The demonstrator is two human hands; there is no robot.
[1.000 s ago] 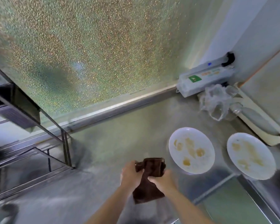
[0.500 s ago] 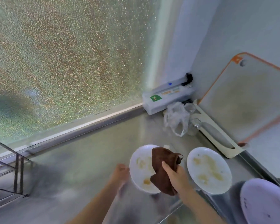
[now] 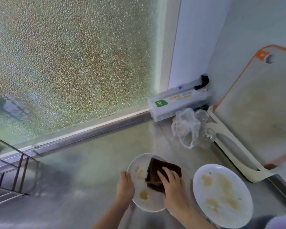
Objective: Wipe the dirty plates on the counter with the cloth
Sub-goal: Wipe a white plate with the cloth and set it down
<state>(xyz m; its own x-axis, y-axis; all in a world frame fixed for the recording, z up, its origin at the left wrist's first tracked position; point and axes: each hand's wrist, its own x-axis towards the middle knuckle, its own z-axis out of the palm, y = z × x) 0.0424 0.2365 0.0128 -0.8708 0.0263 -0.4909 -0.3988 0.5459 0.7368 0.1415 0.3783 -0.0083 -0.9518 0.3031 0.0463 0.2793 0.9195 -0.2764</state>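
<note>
Head view
Right hand: the right hand (image 3: 172,187) lies palm down with fingers spread flat on the cloth (image 3: 162,174), pressing it onto the plate; it grips nothing.
Left hand: the left hand (image 3: 125,187) is curled against the left rim of the near plate (image 3: 139,184), thumb on the edge, fingers under or beside it; how far they close I cannot tell.
Cloth: dark brown, folded into a rough square, lying on the right half of the near plate, partly under the right hand.
Near plate: white, on the counter (image 3: 89,162), with yellowish smears on its left and lower parts.
Second plate: the second plate (image 3: 221,195) sits just right of the first, apart from it, smeared with the same yellowish stains, untouched by either hand.
Behind: a crumpled clear bag (image 3: 186,128) lies near a white box (image 3: 177,103) in the corner under the frosted window (image 3: 73,63); a board (image 3: 257,113) with an orange edge leans on the right wall.
Left: a metal rack (image 3: 10,176) stands at the counter's left edge.

Change from half a second ago
Cloth: then it hung bunched from the right hand over the plate; now it is flat on the plate.
Left hand: then it was short of the rim; now it touches it.
Right hand: then closed round the cloth; now flattened on it.
</note>
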